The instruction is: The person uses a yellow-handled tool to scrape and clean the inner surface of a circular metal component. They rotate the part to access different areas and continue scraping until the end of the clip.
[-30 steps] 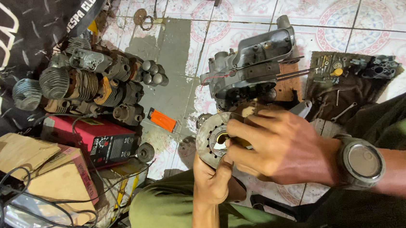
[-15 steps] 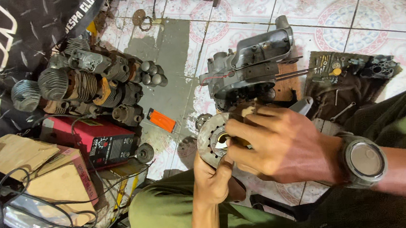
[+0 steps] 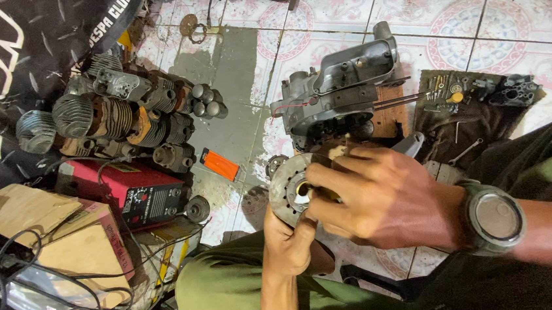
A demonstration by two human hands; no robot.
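Note:
A round grey metal disc with a centre hole [image 3: 286, 185] is held up over my lap. My left hand [image 3: 288, 244] grips its lower edge from below. My right hand [image 3: 379, 196], with a round watch on the wrist, covers the disc's right side, its fingertips pinched at the centre hole. Whatever the fingers hold there is hidden. Just beyond the disc a grey engine casing [image 3: 340, 94] lies on a wooden block on the tiled floor.
A pile of finned engine cylinders [image 3: 116, 121] lies at the left, with a red box-shaped machine [image 3: 131, 192] and cardboard boxes [image 3: 53, 238] nearer me. An orange flat piece [image 3: 219, 164] lies on the floor. Small tools rest on a dark cloth [image 3: 462, 104] at right.
Both hands and the disc have stayed almost in place; the right fingers shifted slightly at the disc's centre.

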